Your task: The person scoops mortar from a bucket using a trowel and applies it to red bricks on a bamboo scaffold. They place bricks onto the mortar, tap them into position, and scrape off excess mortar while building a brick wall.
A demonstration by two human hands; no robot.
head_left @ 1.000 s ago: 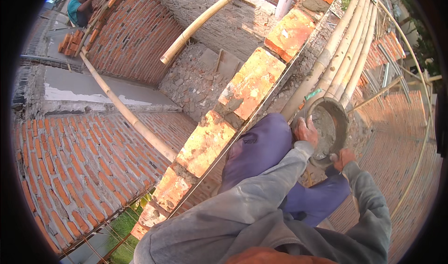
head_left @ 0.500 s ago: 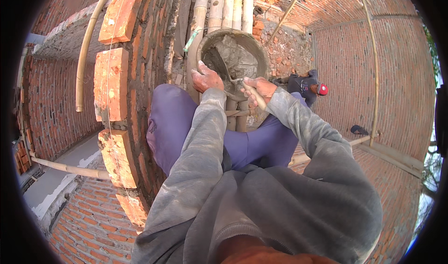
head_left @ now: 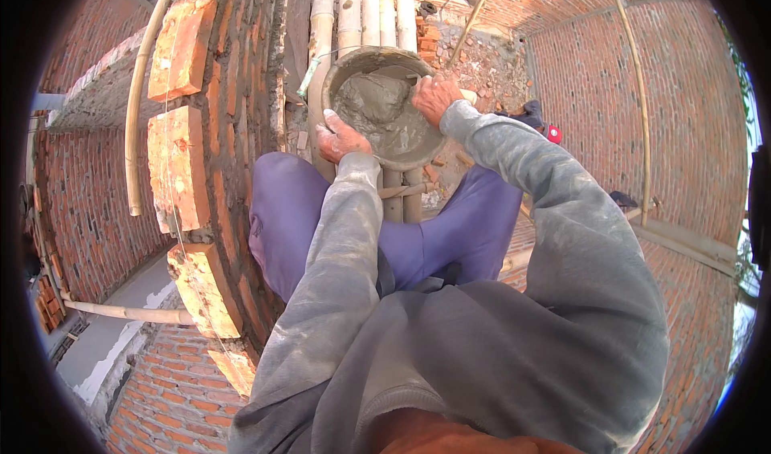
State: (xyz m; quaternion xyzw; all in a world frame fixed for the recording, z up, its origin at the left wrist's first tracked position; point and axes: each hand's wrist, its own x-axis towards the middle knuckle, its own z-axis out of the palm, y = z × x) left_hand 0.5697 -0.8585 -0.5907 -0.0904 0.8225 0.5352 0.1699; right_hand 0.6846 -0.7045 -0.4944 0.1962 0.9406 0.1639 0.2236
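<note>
A round bucket [head_left: 328, 93] of wet grey mortar [head_left: 373, 101] stands in front of me on bamboo poles. My left hand [head_left: 342, 139] is at its near left rim, fingers curled against the edge and the thumb up. At the right rim, my right hand [head_left: 436, 97] is closed round a trowel, whose pale wooden handle [head_left: 469, 97] sticks out to the right of the fist. The trowel's blade is mostly hidden by mortar and my hand, toward the far right inside of the bucket.
To my left runs a brick wall with spaced orange bricks [head_left: 178, 169] on top and a string line along them. Bamboo poles [head_left: 372, 12] lie side by side beyond the bucket. Below right, a person in a red cap [head_left: 553, 134] is partly hidden by my sleeve.
My right hand has moved up and right across the bucket, taking the trowel from the near middle toward the far right. My left hand stays at the rim.
</note>
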